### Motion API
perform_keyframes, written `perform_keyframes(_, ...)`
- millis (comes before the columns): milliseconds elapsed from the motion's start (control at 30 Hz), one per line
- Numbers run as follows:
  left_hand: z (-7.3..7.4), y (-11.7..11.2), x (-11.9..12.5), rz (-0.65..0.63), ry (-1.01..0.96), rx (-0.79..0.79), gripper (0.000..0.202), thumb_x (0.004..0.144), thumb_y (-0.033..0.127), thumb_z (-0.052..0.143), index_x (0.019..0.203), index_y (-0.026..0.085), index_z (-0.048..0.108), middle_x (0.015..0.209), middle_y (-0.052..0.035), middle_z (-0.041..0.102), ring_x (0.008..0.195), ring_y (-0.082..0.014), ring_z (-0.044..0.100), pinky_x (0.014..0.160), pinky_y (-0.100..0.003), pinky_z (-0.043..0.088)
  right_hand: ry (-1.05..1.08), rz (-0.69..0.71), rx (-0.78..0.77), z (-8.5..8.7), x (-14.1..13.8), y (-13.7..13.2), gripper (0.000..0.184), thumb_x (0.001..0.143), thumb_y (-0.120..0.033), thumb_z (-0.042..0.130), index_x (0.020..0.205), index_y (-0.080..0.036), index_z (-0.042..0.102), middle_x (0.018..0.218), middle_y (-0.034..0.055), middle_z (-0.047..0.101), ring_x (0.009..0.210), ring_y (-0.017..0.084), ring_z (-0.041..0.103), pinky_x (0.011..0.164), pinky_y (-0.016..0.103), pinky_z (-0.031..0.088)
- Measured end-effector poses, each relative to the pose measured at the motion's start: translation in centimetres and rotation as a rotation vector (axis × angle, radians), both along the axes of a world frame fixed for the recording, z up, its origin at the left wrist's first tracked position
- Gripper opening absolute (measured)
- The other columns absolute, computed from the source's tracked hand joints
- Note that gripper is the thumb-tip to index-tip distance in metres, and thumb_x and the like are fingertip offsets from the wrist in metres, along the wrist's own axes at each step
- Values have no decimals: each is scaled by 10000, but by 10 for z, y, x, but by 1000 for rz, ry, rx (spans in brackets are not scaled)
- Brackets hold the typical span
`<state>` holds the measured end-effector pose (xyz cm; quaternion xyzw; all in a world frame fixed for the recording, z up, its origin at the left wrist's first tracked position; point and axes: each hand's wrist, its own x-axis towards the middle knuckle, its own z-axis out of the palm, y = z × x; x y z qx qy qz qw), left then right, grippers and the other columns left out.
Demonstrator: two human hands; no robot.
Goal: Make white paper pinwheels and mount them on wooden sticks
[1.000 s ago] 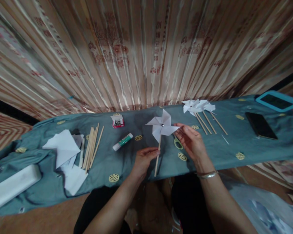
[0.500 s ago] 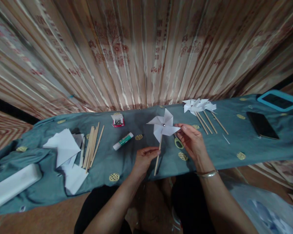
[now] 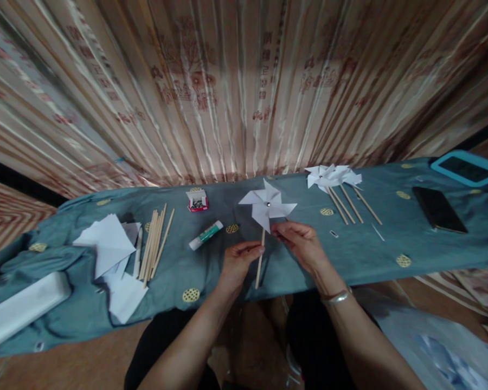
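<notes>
Left hand (image 3: 241, 264) pinches the paper pinwheel (image 3: 265, 209) by its wooden stick (image 3: 259, 272), right hand (image 3: 302, 244), grip indeterminable, near its vanes (image 3: 283, 210): apparently a rotation check, next calling for steady support.

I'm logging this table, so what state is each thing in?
Held pinwheel: blades folded, center pinned
Left hand: gripping its stick
Right hand: nearby, grip unclear
Other pinwheels: lying overlapped
Red box: lid open
Glue stick: lying
Wooden sticks: loose
White papers: overlapping
Phone: screen dark

the pinwheel blades (image 3: 264, 210) hide the top of their stick (image 3: 259, 270).
</notes>
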<state>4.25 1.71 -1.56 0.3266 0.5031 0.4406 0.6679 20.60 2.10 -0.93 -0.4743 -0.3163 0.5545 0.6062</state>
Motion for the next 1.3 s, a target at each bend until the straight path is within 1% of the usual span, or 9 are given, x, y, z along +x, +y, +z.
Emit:
perform_keyframes(133,0,1,-1,3,-3,-5,348,423,367,916,681,177,782,685,-56,742,671,-173,652,734,-304,509,-86,48,-5,0,12,0,334,600,-522,858,635,-202,770,690,45,755,585,133,614,536,256,459)
perform_keyframes(267,0,0,-1,-15,-11,-10,348,429,365,910,691,173,786,688,-59,744,663,-167,643,734,-301,502,-29,-144,12,-2,31,5,348,667,-533,817,598,-201,740,706,36,747,525,94,558,471,234,406)
perform_keyframes(467,-2,-1,0,-20,3,-7,310,430,355,901,653,178,777,663,-50,736,649,-165,634,730,-303,496,31,-272,31,-5,32,10,256,652,-464,844,751,-243,762,912,28,774,744,144,674,615,253,510)
perform_keyframes(567,-2,-1,0,-28,12,-2,327,428,375,903,655,178,774,666,-52,736,662,-176,642,741,-313,500,24,-220,85,-3,27,11,296,678,-450,828,914,-282,767,1066,27,764,953,178,687,801,303,537)
perform_keyframes(633,-2,0,0,-25,15,1,329,428,377,904,657,180,774,666,-50,735,667,-177,643,745,-314,501,22,-181,96,-1,24,11,287,680,-458,822,896,-275,773,1060,34,768,958,180,688,840,314,536)
perform_keyframes(767,-2,2,-1,10,10,4,333,437,366,906,681,178,780,689,-54,740,673,-171,643,732,-301,496,20,-150,95,4,17,3,256,677,-488,815,781,-256,782,925,40,786,821,179,698,722,296,552)
perform_keyframes(967,-2,5,-4,19,2,12,349,448,369,913,703,168,782,661,-43,725,627,-142,616,681,-275,481,-35,113,76,11,7,-12,319,713,-540,778,679,-223,781,735,60,766,680,180,666,582,284,494)
perform_keyframes(1133,-1,4,-3,8,-6,5,344,439,373,913,685,171,782,656,-43,728,616,-138,612,680,-273,489,40,-110,99,7,27,-3,331,720,-515,783,592,-213,736,626,33,716,552,114,595,482,234,414)
perform_keyframes(1300,1,0,-2,-33,2,5,342,435,383,915,672,176,780,679,-56,743,647,-164,637,715,-299,509,57,-289,79,3,36,7,291,646,-426,851,887,-279,779,1072,3,761,875,142,681,642,217,521)
